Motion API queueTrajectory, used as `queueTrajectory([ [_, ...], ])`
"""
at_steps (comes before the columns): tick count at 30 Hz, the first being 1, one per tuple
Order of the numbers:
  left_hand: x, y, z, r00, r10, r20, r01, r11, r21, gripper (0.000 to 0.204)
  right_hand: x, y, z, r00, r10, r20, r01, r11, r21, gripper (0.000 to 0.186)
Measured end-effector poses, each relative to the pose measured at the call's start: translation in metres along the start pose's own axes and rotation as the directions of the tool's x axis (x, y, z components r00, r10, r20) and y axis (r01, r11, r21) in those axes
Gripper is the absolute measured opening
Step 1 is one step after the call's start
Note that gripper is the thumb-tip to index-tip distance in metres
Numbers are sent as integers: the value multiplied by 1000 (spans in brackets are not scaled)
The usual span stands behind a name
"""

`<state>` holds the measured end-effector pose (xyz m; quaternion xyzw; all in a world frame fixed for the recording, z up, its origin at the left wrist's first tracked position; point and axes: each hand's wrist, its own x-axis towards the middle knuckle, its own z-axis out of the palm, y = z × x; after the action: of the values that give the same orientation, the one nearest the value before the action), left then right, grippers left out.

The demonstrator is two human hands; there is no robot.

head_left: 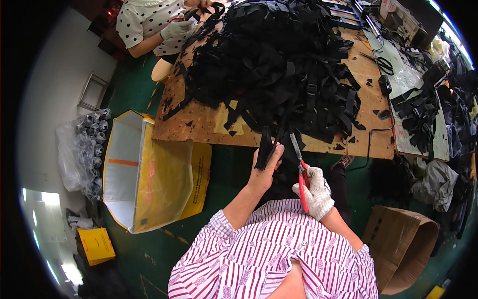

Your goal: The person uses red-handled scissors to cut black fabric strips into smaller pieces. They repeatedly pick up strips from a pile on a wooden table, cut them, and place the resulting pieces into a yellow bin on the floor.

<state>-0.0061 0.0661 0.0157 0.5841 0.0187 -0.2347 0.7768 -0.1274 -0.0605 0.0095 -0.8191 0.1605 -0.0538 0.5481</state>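
Observation:
Bare and closed, my left hand (265,175) grips a bundle of black webbing straps (264,147) just off the table's near edge. My right hand (318,195), in a white knit glove, is wrapped round the red handles of a pair of scissors (302,185). Their long grey blades point up and away, to the right of the straps and apart from them. Beyond both hands a large heap of black straps and fabric pieces (269,65) covers much of the wooden table (199,124), and some of it hangs over the near edge.
A co-worker in a dotted top (144,22) works at the far left. A yellow-sided bin (167,174) stands left of the table, beside plastic-wrapped rolls (92,134). An open cardboard box (398,244) lies at right. Black-handled scissors (384,65) rest on the right-hand side.

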Motion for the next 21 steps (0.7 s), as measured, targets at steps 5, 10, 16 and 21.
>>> queueTrajectory([
  [5, 4, -7, -5, 998, 44, 54, -46, 999, 25, 17, 1, 1, -1, 999, 22, 24, -22, 1000, -1, 60],
  [10, -3, -11, -3, 993, 96, 63, -103, 988, 118, 18, 6, 0, -3, 1000, -22, 21, 24, 996, -90, 57],
  [16, 3, -13, -9, 994, 95, 50, -99, 989, 106, 19, 0, 8, 2, 995, 81, 59, -88, 987, 131, 56],
  [21, 3, -9, -9, 989, 138, 51, -143, 981, 134, 16, 2, 11, 1, 993, 81, 81, -88, 993, 84, 55],
])
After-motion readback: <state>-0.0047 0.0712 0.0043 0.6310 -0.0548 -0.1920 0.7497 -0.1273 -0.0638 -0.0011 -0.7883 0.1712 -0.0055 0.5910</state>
